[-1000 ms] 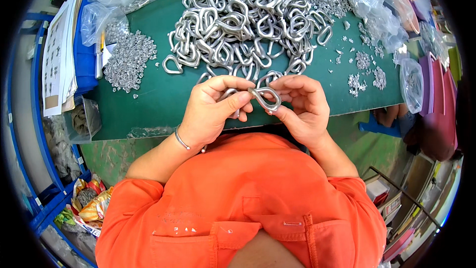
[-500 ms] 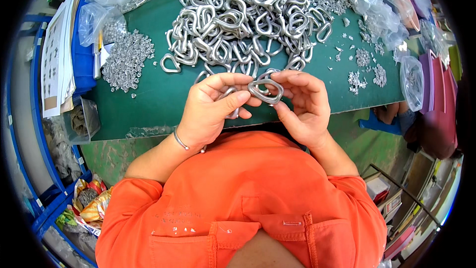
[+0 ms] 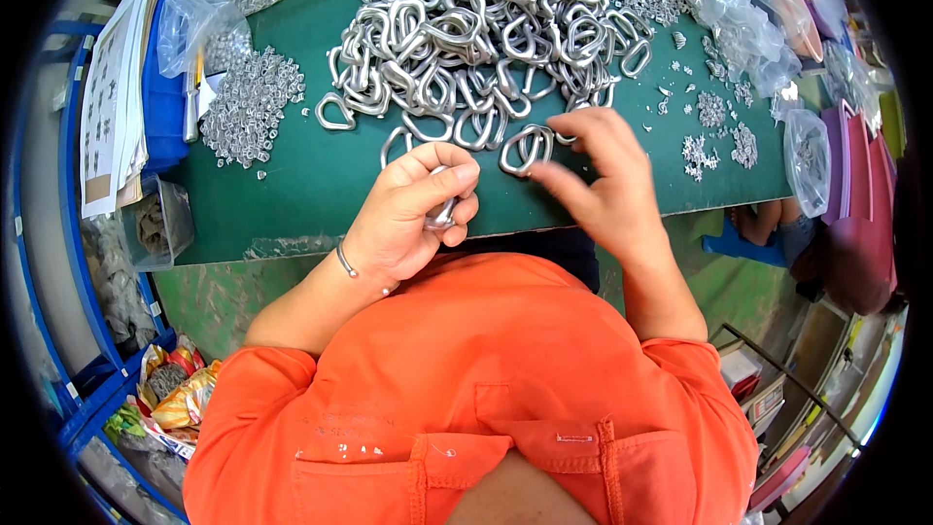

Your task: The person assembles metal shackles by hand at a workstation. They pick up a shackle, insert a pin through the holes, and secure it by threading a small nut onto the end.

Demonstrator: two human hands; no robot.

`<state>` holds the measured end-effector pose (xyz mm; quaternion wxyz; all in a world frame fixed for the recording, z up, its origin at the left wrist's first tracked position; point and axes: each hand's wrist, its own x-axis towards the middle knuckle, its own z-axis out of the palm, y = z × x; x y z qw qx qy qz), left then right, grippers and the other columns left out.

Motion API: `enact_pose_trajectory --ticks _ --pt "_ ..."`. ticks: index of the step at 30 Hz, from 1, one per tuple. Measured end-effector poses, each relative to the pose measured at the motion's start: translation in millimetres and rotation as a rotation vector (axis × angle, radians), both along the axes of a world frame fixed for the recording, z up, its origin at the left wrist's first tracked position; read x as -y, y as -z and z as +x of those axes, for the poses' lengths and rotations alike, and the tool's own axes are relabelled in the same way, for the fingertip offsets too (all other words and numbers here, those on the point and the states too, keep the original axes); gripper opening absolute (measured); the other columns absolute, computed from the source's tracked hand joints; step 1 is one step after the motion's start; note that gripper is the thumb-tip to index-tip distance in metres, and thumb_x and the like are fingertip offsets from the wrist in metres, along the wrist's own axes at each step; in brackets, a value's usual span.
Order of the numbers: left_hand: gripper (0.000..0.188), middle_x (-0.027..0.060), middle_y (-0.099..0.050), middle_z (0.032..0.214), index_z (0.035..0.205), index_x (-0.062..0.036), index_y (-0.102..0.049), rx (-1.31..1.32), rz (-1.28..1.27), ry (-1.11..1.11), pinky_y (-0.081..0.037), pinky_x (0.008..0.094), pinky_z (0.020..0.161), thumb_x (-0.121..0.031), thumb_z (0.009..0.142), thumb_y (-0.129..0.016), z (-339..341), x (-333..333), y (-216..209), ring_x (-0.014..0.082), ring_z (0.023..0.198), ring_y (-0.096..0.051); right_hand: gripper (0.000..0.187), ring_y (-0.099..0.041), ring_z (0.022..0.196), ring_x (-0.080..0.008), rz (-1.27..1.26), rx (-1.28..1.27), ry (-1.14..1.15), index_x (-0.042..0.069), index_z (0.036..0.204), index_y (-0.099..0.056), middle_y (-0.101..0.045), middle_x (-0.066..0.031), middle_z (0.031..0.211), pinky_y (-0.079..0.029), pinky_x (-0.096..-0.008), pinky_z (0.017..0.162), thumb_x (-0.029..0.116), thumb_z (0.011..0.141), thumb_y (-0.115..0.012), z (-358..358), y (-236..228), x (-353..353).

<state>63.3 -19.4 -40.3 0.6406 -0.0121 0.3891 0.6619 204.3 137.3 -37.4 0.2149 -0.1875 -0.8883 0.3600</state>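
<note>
My left hand (image 3: 413, 199) is closed, its fingers curled round a silver metal ring (image 3: 442, 213) that shows only in part below the thumb. To its right, silver oval rings (image 3: 504, 163), seemingly two overlapping, lie on the green table just in front of the big pile of rings (image 3: 437, 39). My right hand (image 3: 612, 170) is beside them, thumb and fingers spread apart. Its thumb tip comes close to their edge; whether it touches cannot be made out. Another loose ring (image 3: 386, 148) lies partly hidden behind my left hand.
Small metal pieces form a heap (image 3: 253, 102) on the left of the green table (image 3: 311, 199). More small parts (image 3: 743, 147) lie in clusters at right, near clear plastic bags (image 3: 719, 0). Blue bins (image 3: 163, 87) and papers (image 3: 112, 97) border the left. Another person (image 3: 841, 262) is at far right.
My right hand has let go of the ring it held, left it on the table slightly farther away, and spread its fingers. My left hand has drawn a little away and curled in.
</note>
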Motion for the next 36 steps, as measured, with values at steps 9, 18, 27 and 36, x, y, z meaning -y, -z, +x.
enact_pose_trajectory --ticks 9,18,27,36 --pt "0.017 0.0052 -0.055 0.079 0.099 -0.0008 -0.052 -0.387 -0.044 0.063 -0.044 0.0198 0.045 -0.003 0.082 -0.056 9 -4 -1 0.0101 0.061 -0.054 0.029 -0.052 0.077 -0.0281 0.264 -0.047 -0.039 0.001 0.091 -0.057 -0.053 -0.0102 0.087 -0.044 -0.0358 0.066 0.007 0.066 -0.070 -1 10 8" --pt "0.031 0.0043 -0.054 0.082 0.110 -0.0007 -0.051 -0.622 0.002 0.050 -0.047 0.0190 0.050 0.003 0.080 -0.058 12 -8 -6 0.0091 0.062 -0.055 0.019 -0.053 0.069 -0.0271 0.337 -0.331 -0.007 0.003 0.084 -0.057 -0.056 -0.0095 0.081 -0.044 -0.0335 0.059 -0.001 0.068 -0.065 -15 19 8" --pt "0.014 0.0044 -0.054 0.074 0.094 0.0004 -0.060 -1.145 0.006 0.067 -0.045 0.0193 0.050 -0.001 0.080 -0.060 4 -18 6 0.0088 0.056 -0.056 0.027 -0.059 0.078 -0.0247 -0.096 -0.362 -0.116 0.001 0.090 -0.056 -0.060 -0.0120 0.089 -0.048 -0.0299 0.066 -0.001 0.067 -0.069 -14 13 11" --pt "0.012 0.0047 -0.057 0.073 0.094 0.0005 -0.056 -0.481 0.043 -0.047 -0.045 0.0192 0.045 -0.007 0.084 -0.057 3 -6 5 0.0078 0.054 -0.055 0.042 -0.059 0.083 -0.0183 -0.314 -0.352 -0.107 0.000 0.104 -0.054 -0.059 -0.0101 0.095 -0.047 -0.0273 0.070 0.001 0.066 -0.072 -6 9 12"
